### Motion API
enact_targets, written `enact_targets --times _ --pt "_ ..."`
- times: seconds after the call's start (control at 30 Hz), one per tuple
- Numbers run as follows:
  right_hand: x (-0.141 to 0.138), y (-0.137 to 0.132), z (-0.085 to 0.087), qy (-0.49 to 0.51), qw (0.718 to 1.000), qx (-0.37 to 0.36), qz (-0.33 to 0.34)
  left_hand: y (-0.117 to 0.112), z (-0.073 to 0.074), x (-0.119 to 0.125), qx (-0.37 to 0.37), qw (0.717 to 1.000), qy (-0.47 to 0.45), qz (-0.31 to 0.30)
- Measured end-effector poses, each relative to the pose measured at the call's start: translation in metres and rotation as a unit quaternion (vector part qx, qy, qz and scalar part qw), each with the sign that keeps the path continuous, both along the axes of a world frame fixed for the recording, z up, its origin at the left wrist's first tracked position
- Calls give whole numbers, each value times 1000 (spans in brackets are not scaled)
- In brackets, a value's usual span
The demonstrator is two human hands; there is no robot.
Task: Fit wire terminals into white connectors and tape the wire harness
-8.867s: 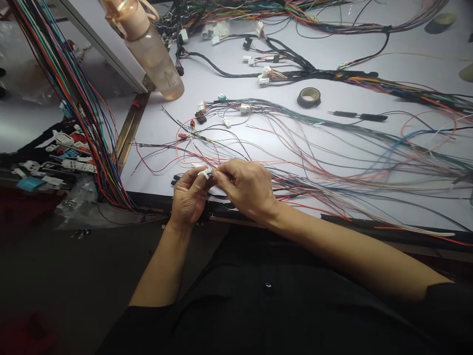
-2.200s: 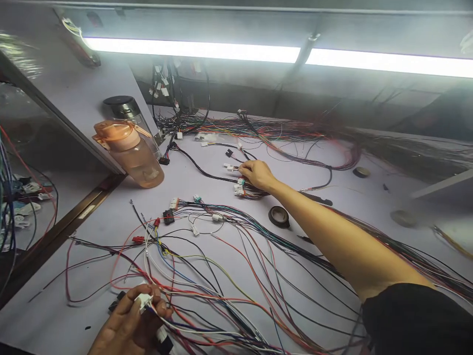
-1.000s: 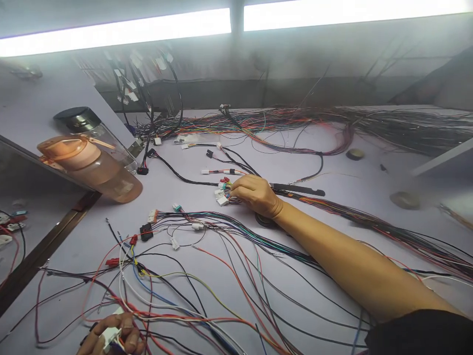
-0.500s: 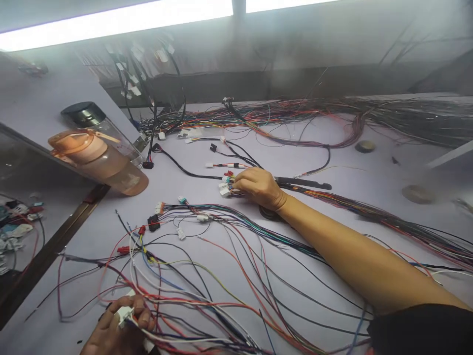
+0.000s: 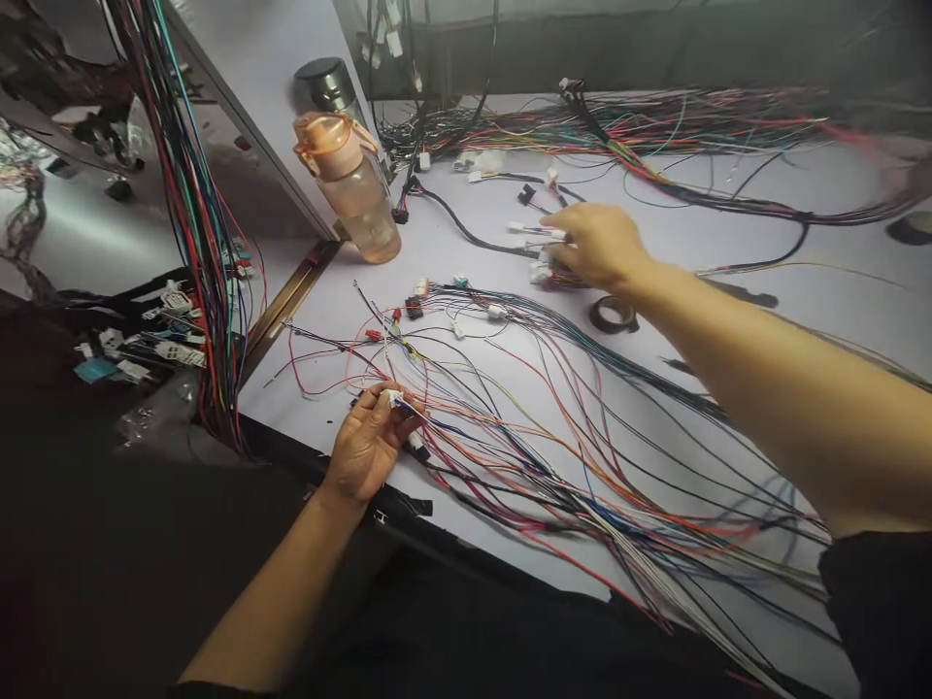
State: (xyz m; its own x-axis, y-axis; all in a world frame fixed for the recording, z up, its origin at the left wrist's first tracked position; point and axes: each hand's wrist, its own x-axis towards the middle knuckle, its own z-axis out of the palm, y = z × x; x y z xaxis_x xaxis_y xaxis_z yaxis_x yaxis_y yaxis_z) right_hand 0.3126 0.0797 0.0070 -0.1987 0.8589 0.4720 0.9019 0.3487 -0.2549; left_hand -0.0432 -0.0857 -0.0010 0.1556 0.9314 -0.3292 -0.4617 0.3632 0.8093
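My left hand point(image 5: 373, 439) is closed at the table's front edge, its fingertips pinching a white connector point(image 5: 394, 398) with wires running off to the right. Farther back, my right hand point(image 5: 603, 245) reaches over a wire harness end, with thumb and fingers closed around a small white connector point(image 5: 557, 235). Just under those fingers lies a cluster of pale connectors point(image 5: 540, 272). Between the hands, loose coloured wires point(image 5: 502, 417) spread across the white table, with a black connector point(image 5: 414, 308) and a red connector point(image 5: 374, 335) among their ends.
An orange-lidded bottle point(image 5: 349, 189) stands at the back left before a dark-lidded bottle point(image 5: 322, 83). A tape roll point(image 5: 613, 314) lies below my right forearm. Wire bundles point(image 5: 699, 126) line the back; another bundle point(image 5: 193, 223) hangs at left above several loose connectors point(image 5: 175, 340).
The view has swung left and down, showing the table's front edge and the hanging bundle. My left hand still holds the white connector; my right hand remains at the harness end, its fingers shifted.
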Motion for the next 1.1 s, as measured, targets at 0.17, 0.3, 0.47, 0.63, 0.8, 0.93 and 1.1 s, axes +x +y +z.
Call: enact_targets --times 0.17,0.3,0.47,0.63,0.8,0.93,1.1 --pt "-22 -68 31 -26 998 -45 23 1 -2 -1 33 999 -8 -2" --pt "-51 -163 41 36 995 -78 48 0 -2 -1 61 998 -15 -3" --pt "-114 -256 20 67 991 -91 70 -12 6 -5 100 994 -32 -22" --pt "-162 -277 -3 38 998 -55 -7 -31 11 -13 103 994 -25 -23" --pt "-170 -275 -13 53 997 -52 -7 -39 5 -16 112 994 -17 -2" --pt "-167 -273 -17 72 996 -60 9 -39 0 -14 119 992 0 30" --pt "-166 -273 -20 98 994 -47 21 -40 -2 -15 112 993 6 48"
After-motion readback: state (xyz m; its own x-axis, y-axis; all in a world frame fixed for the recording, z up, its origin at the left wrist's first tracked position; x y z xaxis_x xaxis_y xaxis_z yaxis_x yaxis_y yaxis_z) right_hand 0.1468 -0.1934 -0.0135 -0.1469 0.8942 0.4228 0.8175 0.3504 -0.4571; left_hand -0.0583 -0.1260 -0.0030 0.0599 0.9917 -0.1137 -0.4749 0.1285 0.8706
